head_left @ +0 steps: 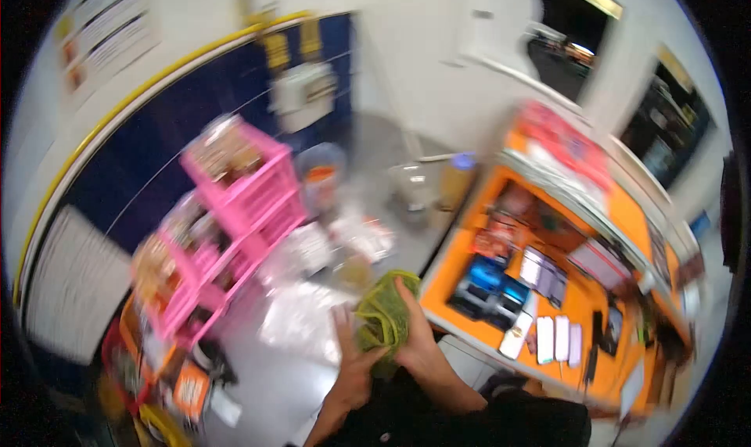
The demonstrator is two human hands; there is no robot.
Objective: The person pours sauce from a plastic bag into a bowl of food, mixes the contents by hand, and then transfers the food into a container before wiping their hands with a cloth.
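A crumpled green cloth with lighter yellow-green edges (383,314), perhaps mesh, is between my two hands in front of my body. My right hand (418,333) grips its right side, with the thumb lying up along it. On the lower left, my left hand (356,369) holds the cloth with thumb and fingers; the finger on its outer side is blurred. Just beyond the hands, a clear plastic bag or sheet (301,322) lies on the grey metal counter (254,388). A small round container with yellowish contents (353,273) stands close behind the cloth.
Pink stacked baskets (242,204) with packed goods stand at left. A clear tub with orange contents (321,177) and a jug with a blue lid (458,179) are farther back. At right, an orange shelf unit (485,333) bears several phones (562,337) and dark boxes.
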